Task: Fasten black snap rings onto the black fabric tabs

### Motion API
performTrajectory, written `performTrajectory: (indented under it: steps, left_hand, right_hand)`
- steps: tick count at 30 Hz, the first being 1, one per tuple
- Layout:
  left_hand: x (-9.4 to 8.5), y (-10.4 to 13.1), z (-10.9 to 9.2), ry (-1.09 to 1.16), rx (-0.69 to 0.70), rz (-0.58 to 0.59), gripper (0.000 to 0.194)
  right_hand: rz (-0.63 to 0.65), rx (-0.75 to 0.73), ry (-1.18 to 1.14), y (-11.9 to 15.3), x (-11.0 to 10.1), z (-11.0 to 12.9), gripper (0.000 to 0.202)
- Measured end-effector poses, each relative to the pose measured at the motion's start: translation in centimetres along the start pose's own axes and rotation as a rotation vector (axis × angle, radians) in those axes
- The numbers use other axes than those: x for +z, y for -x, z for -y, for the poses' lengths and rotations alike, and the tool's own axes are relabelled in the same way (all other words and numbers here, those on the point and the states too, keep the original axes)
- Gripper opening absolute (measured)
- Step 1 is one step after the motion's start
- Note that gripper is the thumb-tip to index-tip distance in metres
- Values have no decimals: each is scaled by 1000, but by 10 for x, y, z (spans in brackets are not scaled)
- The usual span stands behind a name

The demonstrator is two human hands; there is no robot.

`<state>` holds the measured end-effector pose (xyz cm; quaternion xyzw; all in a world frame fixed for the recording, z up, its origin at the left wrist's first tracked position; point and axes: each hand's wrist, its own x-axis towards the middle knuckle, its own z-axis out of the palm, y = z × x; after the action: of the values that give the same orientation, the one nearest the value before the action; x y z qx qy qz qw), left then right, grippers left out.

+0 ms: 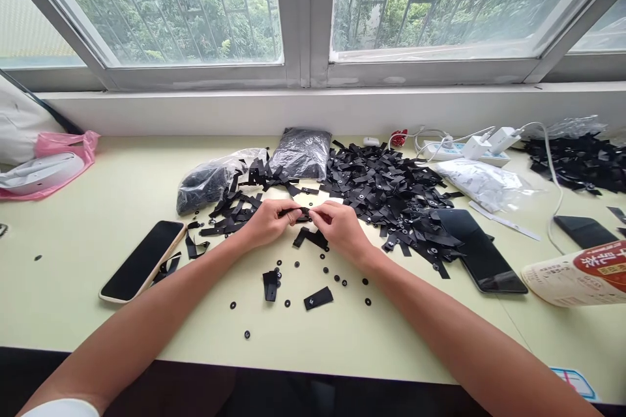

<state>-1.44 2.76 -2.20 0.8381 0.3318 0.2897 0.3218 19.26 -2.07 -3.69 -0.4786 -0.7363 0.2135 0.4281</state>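
My left hand [272, 221] and my right hand [338, 227] meet at the middle of the table, fingers pinched close together. Between them is a small black fabric strip [303, 211], gripped from both sides and partly covered by the fingertips. Just below the hands lie more black strips, one marked with a white letter [317, 299] and another folded piece [270, 286]. Several small round black buttons [287, 303] are scattered on the pale table around them. A large heap of black strips [386, 182] spreads behind and to the right of my right hand.
A clear bag of black pieces [208, 182] and a full plastic bag [302, 151] stand at the back. A phone [143, 262] lies left, a dark tablet-like device [484, 254] right. Farther right are a bag of white pieces [482, 181], a power strip [440, 151] and a container [577, 273].
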Motion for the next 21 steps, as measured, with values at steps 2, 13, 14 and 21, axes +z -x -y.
performTrajectory:
  steps: [2,13,14,21]
  left_hand:
    - [0,0,-3,-34,-17,-45,26]
    - [4,5,-6,-170,134,-36,18]
    - [4,6,-7,-199,144,-29,18]
    - [7,8,-7,-312,200,-31,28]
  right_hand:
    - [-43,20,5,0,0,1,13]
    - [-1,-50,-64,0,0,0,14]
    - [-7,-45,-68,0,0,-1,12]
    - [-26,-35,-60,1,0,0,12]
